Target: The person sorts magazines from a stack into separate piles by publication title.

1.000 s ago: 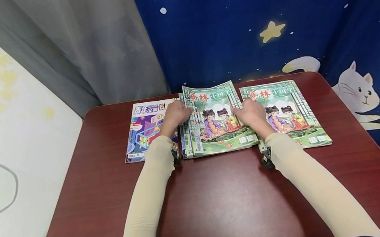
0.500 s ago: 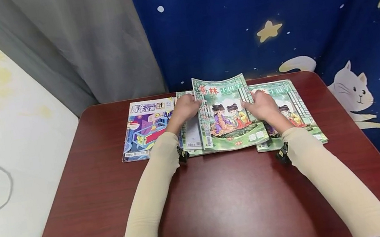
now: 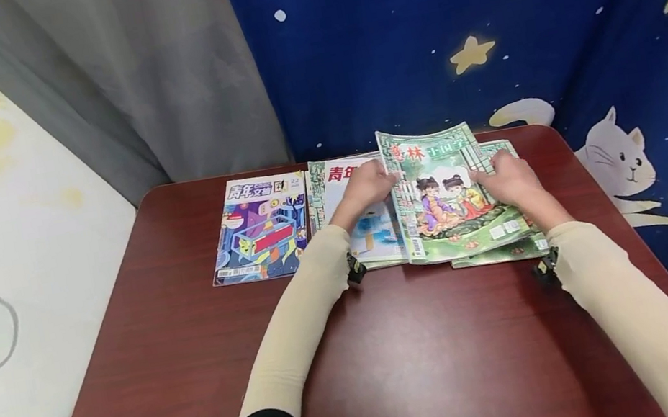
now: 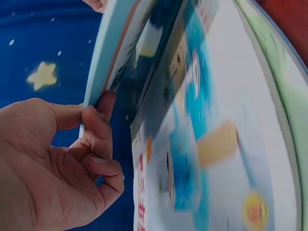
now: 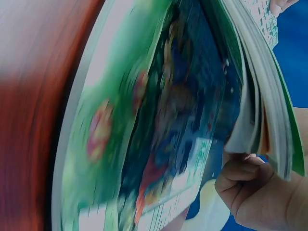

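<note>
Both hands hold a green magazine point(image 3: 450, 197) with two cartoon figures on its cover, raised at a tilt. The left hand point(image 3: 370, 187) pinches its left edge between thumb and fingers, as the left wrist view shows. At the opposite edge the right hand point(image 3: 510, 180) grips it; in the right wrist view, loose page edges fan out above the curled fingers point(image 5: 240, 175). Beneath the held magazine, a matching green magazine point(image 3: 499, 256) lies mostly covered. A white and blue magazine point(image 3: 373, 249) lies under the left hand, on top of another green one point(image 3: 316, 189).
A purple magazine point(image 3: 260, 238) lies at the left of the row. All of them are near the back edge of the dark red table point(image 3: 398, 366). A grey curtain point(image 3: 189, 78) and a blue star-patterned curtain point(image 3: 381, 48) hang behind.
Both hands have carried the green magazine right, from the middle pile to over the right-hand magazine. The white and blue magazine in the middle is now uncovered. The purple magazine stays put.
</note>
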Demonstrator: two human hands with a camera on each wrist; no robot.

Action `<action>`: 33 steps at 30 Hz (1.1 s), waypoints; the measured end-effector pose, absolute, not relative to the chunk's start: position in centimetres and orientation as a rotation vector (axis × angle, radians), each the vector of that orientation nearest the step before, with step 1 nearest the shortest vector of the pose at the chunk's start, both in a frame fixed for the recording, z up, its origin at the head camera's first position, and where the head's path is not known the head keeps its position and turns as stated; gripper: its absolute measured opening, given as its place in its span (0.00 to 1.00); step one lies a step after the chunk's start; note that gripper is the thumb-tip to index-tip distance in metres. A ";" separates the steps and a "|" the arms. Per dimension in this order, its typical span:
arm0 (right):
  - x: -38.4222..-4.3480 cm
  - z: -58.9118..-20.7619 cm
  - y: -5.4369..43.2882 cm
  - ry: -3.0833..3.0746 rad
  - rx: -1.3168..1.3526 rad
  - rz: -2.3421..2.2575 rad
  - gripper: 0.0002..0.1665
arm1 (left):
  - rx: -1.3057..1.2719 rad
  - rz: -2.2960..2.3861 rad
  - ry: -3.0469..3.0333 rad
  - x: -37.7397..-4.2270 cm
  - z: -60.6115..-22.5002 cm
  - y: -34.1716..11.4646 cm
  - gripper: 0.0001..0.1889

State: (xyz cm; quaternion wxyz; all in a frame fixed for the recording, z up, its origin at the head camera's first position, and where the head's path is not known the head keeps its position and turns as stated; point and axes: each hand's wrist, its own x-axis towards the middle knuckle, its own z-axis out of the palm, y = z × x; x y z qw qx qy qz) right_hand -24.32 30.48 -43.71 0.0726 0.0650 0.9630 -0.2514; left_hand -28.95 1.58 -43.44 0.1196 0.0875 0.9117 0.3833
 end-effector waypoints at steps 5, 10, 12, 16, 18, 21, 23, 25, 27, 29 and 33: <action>-23.8 -43.8 32.7 2.888 0.237 -0.725 0.39 | 0.323 0.958 2.703 -29.0 -43.5 4.1 0.20; -23.3 -44.1 34.2 2.877 0.277 -0.717 0.39 | 0.322 0.861 2.652 -29.1 -43.1 6.1 0.22; -22.9 -44.2 34.9 2.875 0.308 -0.715 0.39 | 0.330 0.841 2.619 -29.1 -42.9 6.9 0.22; -21.9 -44.6 36.2 2.869 0.365 -0.703 0.40 | 0.361 0.778 2.584 -28.7 -42.8 8.3 0.24; -21.6 -45.0 36.8 2.884 0.363 -0.696 0.39 | 0.352 0.731 2.594 -28.6 -43.0 8.9 0.26; -21.3 -45.6 37.5 2.944 0.348 -0.692 0.37 | 0.317 0.650 2.640 -28.2 -43.3 9.8 0.25; -21.2 -46.0 37.9 2.973 0.348 -0.695 0.37 | 0.299 0.599 2.678 -28.1 -43.6 10.3 0.23; -21.2 -46.4 38.1 2.989 0.358 -0.696 0.37 | 0.298 0.554 2.715 -28.0 -43.9 10.6 0.21; -21.0 -46.7 38.4 2.984 0.370 -0.693 0.37 | 0.304 0.503 2.755 -28.0 -44.3 10.9 0.19; -20.9 -46.9 38.6 2.977 0.382 -0.683 0.37 | 0.313 0.427 2.795 -28.2 -44.7 11.2 0.17; -20.8 -47.3 38.6 2.946 0.420 -0.686 0.37 | 0.300 0.280 2.863 -28.4 -45.4 11.6 0.10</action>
